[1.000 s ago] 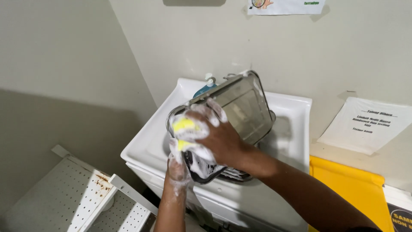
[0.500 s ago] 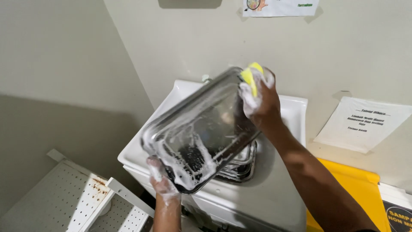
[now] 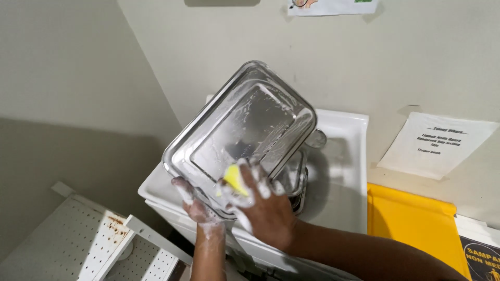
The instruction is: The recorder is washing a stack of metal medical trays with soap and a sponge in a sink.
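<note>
Steel tray (image 3: 245, 135), rectangular with a rolled rim, is tilting up over the white sink (image 3: 341, 156), long axis running from lower left near the person up to upper right toward the wall, soapy face turned to the camera. Left hand (image 3: 195, 205) is gripping the tray's near lower-left corner, foamy fingers (image 3: 182, 188) curling around the rim, so it is closed on the tray from below. Right hand (image 3: 263, 205) is sitting at the near lower edge, just right of the left one, its fingers (image 3: 260, 182) bending over a yellow sponge (image 3: 234, 179) and pressing it flat against the tray's face. Both hands are meeting the tray at its near end; the rest of the tray is stretching up and away from them toward the wall. Right hand is nearer the tray's middle. More steel ware (image 3: 297, 182) is lying in the sink basin behind the tray, partly hidden. Yellow bin lid (image 3: 411, 221) is lying right of the sink, white perforated rack (image 3: 67, 244) is standing lower left, paper notice (image 3: 437, 143) is hanging on the wall.
</note>
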